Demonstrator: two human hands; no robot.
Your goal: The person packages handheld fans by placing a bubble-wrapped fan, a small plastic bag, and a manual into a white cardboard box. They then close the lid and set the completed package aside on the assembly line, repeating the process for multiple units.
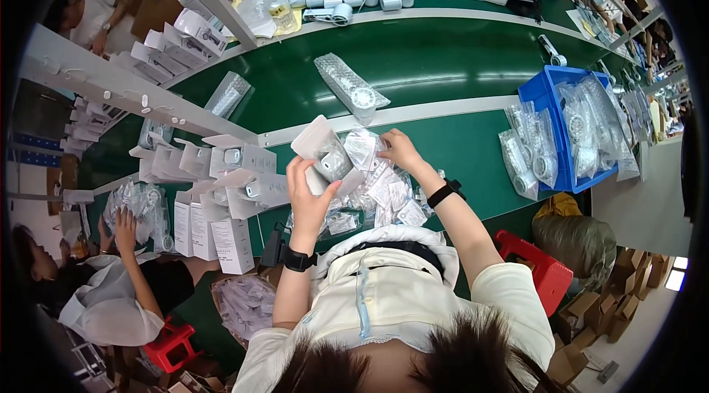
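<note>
My left hand (307,197) is wrapped round an open white box (313,136) with its flap raised. Inside the box sits a white device in clear wrap (334,164). Just right of the box, my right hand (401,149) pinches a small clear packet (361,145) with something white in it. Below both hands spreads a pile of similar clear packets (385,194) on the green table. To the left of my left hand stand several open white boxes (267,192) holding white devices.
A blue bin (550,109) at the right holds bubble-wrapped devices; more wrapped devices (526,149) lie beside it. Another bubble-wrapped device (351,88) lies on the green belt beyond the rail. At the left, a co-worker's hand (125,231) is near wrapped devices (140,208).
</note>
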